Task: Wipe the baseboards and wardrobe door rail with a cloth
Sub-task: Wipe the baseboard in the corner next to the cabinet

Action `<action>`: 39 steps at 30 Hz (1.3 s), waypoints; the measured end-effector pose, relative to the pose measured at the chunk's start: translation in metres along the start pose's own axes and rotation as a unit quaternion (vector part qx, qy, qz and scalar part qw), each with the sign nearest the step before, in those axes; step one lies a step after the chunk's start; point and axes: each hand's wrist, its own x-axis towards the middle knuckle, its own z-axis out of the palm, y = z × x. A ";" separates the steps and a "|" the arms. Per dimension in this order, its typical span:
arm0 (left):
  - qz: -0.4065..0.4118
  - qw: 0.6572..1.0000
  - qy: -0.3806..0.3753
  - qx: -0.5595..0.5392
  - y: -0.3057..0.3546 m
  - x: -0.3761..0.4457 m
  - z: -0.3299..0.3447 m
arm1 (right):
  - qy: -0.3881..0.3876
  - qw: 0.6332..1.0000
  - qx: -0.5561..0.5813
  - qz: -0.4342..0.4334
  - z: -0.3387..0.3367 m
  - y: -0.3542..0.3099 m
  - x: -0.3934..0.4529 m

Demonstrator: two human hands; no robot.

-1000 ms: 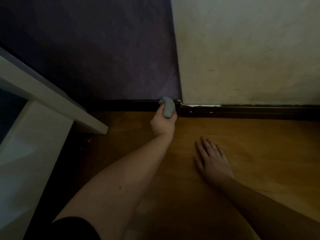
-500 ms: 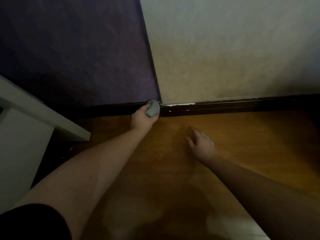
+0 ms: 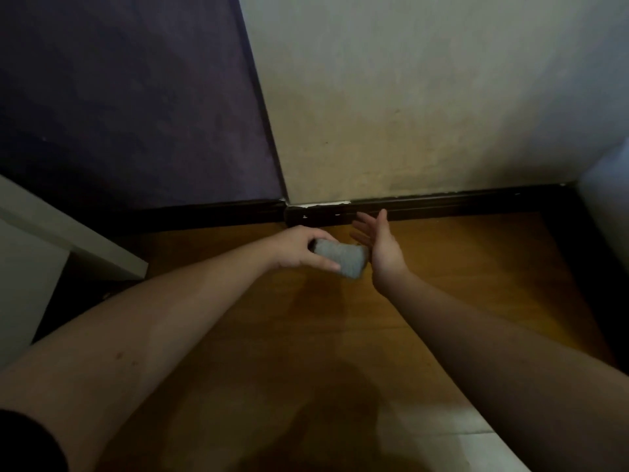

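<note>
Head view: left hand (image 3: pixel 299 247) fingers curl around grey cloth (image 3: pixel 340 258) wad, right hand (image 3: pixel 381 243) fingers spread beside it; soft, light, best gripped mid-bundle.

Home interior, likely a bedroom corner. Indicated by: wood floor (image 3: pixel 442 301), dark baseboard (image 3: pixel 442 204) run along a purple wall (image 3: pixel 136 97) and a scuffed cream wall (image 3: pixel 425 97), white furniture panel (image 3: pixel 51 240) seen at left.

Purple wall (image 3: pixel 129 97) meets cream wall (image 3: pixel 425 97); wooden floor (image 3: pixel 459 267); dim light.
</note>
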 end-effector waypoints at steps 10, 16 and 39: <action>0.019 0.990 0.139 0.017 0.022 0.027 0.033 | -0.012 0.986 0.148 0.073 -0.027 -0.004 0.002; 0.065 0.975 0.211 0.036 0.027 0.042 0.045 | 0.011 0.996 -0.081 -0.024 -0.041 -0.005 -0.004; 0.062 0.995 0.069 -0.026 0.058 0.080 0.097 | 0.018 0.997 -0.067 0.028 -0.142 0.011 -0.041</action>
